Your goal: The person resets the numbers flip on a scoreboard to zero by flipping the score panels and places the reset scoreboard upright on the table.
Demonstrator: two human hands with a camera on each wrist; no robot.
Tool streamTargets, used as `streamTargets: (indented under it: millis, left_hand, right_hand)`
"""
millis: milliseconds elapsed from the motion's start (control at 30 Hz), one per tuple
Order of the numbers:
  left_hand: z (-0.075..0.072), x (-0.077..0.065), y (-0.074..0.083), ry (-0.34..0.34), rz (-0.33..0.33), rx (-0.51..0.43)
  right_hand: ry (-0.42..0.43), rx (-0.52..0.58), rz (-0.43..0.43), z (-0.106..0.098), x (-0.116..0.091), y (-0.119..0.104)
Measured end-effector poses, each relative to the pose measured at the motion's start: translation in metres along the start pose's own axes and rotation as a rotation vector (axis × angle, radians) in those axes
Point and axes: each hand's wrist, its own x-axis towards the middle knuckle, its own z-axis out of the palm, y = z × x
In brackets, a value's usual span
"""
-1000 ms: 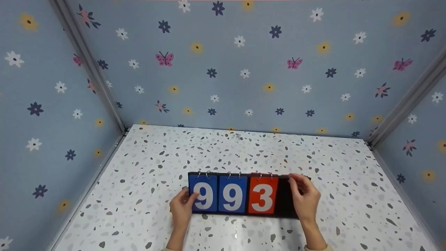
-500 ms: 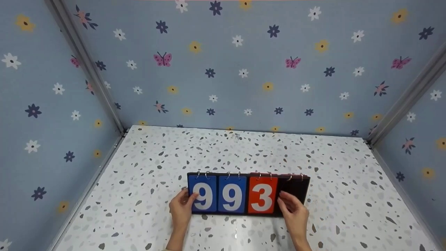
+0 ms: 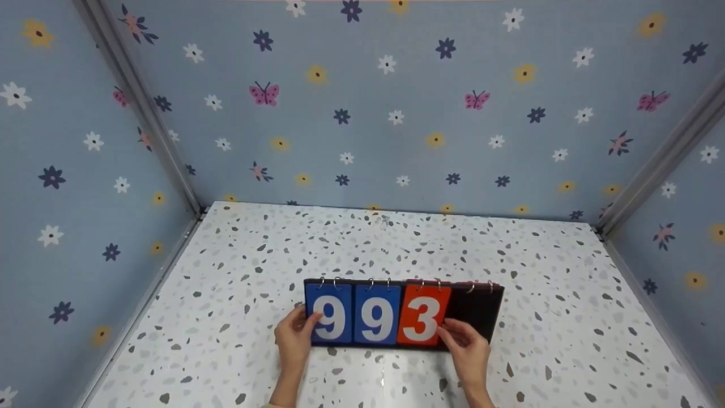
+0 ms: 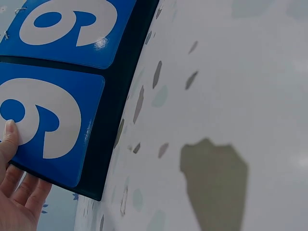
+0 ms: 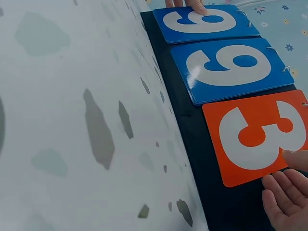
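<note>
A black flip scoreboard [image 3: 478,309] stands tilted back on the table, with number cards hanging from metal rings along its top. From the left come a blue 9 card [image 3: 340,334], a second blue 9 card [image 3: 376,314] and a red 3 card [image 3: 416,317]; the rightmost place shows only black. My left hand [image 3: 294,337] grips the board's left end, thumb over the first 9 and fingers behind. With the thumb on its face and the fingertips at its edge, my right hand [image 3: 469,347] pinches the red card low on its right side.
The white speckled table [image 3: 255,272] reaches back to a blue wall [image 3: 374,153] printed with flowers and butterflies. Grey metal posts [image 3: 141,107] mark the corners where the side walls meet it.
My right hand has come down from the rings at the board's top right and moved left to the red card, whose lower part now swings slightly left. The left hand keeps its grip.
</note>
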Motion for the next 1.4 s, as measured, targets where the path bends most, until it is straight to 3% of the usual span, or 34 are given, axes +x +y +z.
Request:
streamTargets:
  millis: [133,333,433,600,733,867,1000,1033,1100,1200,1233,1267,1400]
  left_hand:
    - [-0.001,0.000,0.004,0.001,0.030,-0.017]
    - [-0.004,-0.003,0.029,-0.001,0.056,-0.020]
    - [-0.005,-0.004,0.035,0.001,0.046,-0.016]
    - [-0.005,-0.004,0.035,0.004,0.055,-0.016]
    - [-0.005,-0.004,0.035,0.002,0.058,-0.020]
    - [-0.003,-0.003,0.024,-0.005,0.044,-0.027]
    - [-0.004,-0.003,0.026,-0.006,0.042,-0.021]
    - [-0.004,-0.004,0.031,-0.006,0.034,-0.014]
    - [-0.005,-0.005,0.037,-0.005,0.035,-0.005]
    - [-0.006,-0.006,0.038,-0.002,0.033,0.003]
    - [-0.006,-0.006,0.038,-0.001,0.033,0.003]
    - [-0.006,-0.006,0.038,0.000,0.033,0.003]
    - [-0.006,-0.005,0.038,-0.002,0.037,-0.001]
  right_hand:
    - [0.007,-0.059,-0.019,0.004,0.002,0.007]
    - [0.010,-0.126,-0.002,0.006,0.002,0.004]
    - [-0.012,-0.120,0.005,0.003,-0.002,-0.022]
    - [-0.055,-0.115,0.094,-0.004,-0.007,-0.067]
    - [-0.045,-0.177,0.106,-0.006,-0.002,-0.038]
    - [-0.030,-0.204,0.027,-0.009,0.002,0.005]
    - [-0.073,-0.161,-0.059,-0.017,-0.008,-0.043]
    - [-0.099,-0.114,-0.106,-0.019,-0.009,-0.042]
    - [-0.131,-0.100,-0.124,-0.023,-0.015,-0.074]
    - [-0.167,-0.064,-0.145,-0.028,-0.016,-0.076]
    - [-0.188,-0.047,-0.135,-0.030,-0.015,-0.077]
    - [-0.191,-0.073,-0.104,-0.032,-0.017,-0.094]
    - [-0.286,0.010,-0.086,-0.041,-0.015,-0.098]
